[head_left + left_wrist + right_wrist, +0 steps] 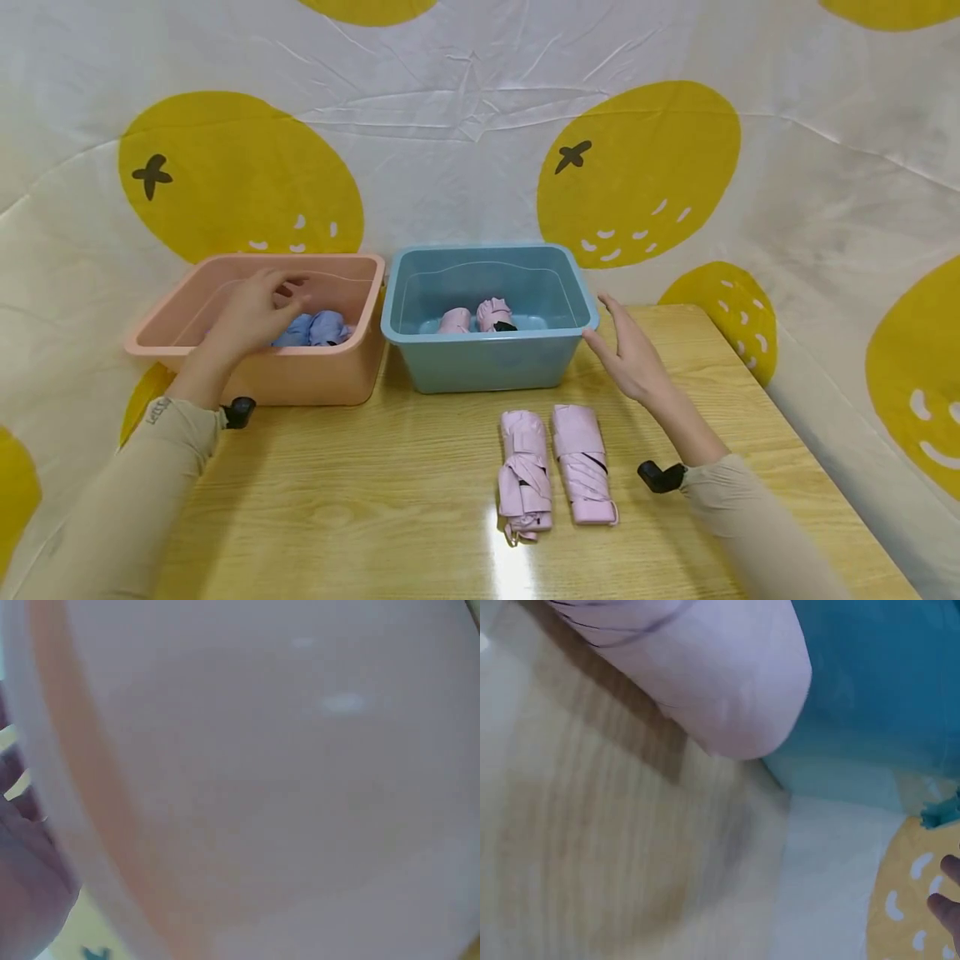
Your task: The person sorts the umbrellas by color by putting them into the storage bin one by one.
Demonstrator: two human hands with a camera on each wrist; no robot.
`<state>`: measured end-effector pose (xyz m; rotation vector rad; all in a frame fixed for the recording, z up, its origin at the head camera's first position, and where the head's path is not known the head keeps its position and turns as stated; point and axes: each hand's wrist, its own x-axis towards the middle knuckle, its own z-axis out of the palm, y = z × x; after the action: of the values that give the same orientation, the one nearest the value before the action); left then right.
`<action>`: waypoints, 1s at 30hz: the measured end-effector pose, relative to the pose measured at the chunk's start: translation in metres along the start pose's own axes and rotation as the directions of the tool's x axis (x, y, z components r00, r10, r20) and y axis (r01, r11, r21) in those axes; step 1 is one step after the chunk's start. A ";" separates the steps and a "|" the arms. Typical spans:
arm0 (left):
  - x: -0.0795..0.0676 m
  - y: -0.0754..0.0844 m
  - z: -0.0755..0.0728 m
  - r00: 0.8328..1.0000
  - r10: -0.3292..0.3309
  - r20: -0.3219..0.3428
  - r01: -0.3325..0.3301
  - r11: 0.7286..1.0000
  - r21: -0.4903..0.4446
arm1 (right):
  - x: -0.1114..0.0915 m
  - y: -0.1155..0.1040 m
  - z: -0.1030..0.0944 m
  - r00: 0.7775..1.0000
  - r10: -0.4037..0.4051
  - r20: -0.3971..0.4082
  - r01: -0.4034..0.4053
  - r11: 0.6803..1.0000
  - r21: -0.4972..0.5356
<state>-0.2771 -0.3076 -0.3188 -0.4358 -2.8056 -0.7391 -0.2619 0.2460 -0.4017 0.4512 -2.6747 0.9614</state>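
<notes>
Clock: 12 lies away from the person, read from the middle of the head view.
Left pink umbrella [525, 475]: folded, lying on the wooden table [337, 500] between 5 and 6 o'clock; long axis nearly 12 to 6, strapped end toward 6.
Right pink umbrella [582, 467]: just beside it, at 5 o'clock; long axis leaning from a little before 12 to a little before 6, handle end nearest the person.
Blue bin [483, 362]: beyond both, near the centre; two pink bundles [495, 313] inside, lower parts hidden by the near wall, so their full direction is unclear.
Salmon bin [300, 379]: at 9 o'clock; blue bundles [311, 328] inside, partly covered by hand and rim, axes hard to read.
Left hand [255, 312]: over the salmon bin, fingers loosely bent, thumb apart, gap fairly wide, nothing visibly held.
Right hand [633, 358]: between 3 and 4 o'clock, fingers extended, thumb spread wide, holding nothing; thumb tip meets the blue bin's corner in view, contact uncertain.
Left wrist view: a blurred pale wall fills most of it; the hand is cut off at 8 o'clock.
Right wrist view: one pink umbrella cropped at the top, rounded end toward 4 o'clock; only fingertips show at the edge.
</notes>
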 end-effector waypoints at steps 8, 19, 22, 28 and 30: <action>-0.014 0.051 0.029 0.942 0.244 -0.228 -0.222 0.968 0.120 | -0.035 0.004 0.008 0.999 0.037 0.022 -0.039 0.996 0.075; -0.025 0.093 0.086 0.931 0.279 -0.235 -0.199 0.929 0.312 | -0.080 0.009 0.031 0.972 0.115 0.205 -0.103 0.993 -0.064; -0.026 0.097 0.097 0.930 0.274 -0.246 -0.181 0.922 0.342 | -0.086 0.006 0.035 0.959 0.120 0.256 -0.098 0.990 -0.099; -0.027 0.099 0.115 0.951 0.211 -0.228 -0.125 0.931 0.344 | -0.091 -0.001 0.043 0.949 0.095 0.300 -0.062 0.991 -0.118; -0.029 0.101 0.117 0.964 0.162 -0.209 -0.083 0.936 0.343 | -0.090 -0.003 0.045 0.948 0.088 0.306 -0.054 0.992 -0.117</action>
<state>-0.2313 -0.1707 -0.3817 -0.4262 -2.5803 -0.2604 -0.1843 0.2322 -0.4649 0.5249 -3.0270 0.8172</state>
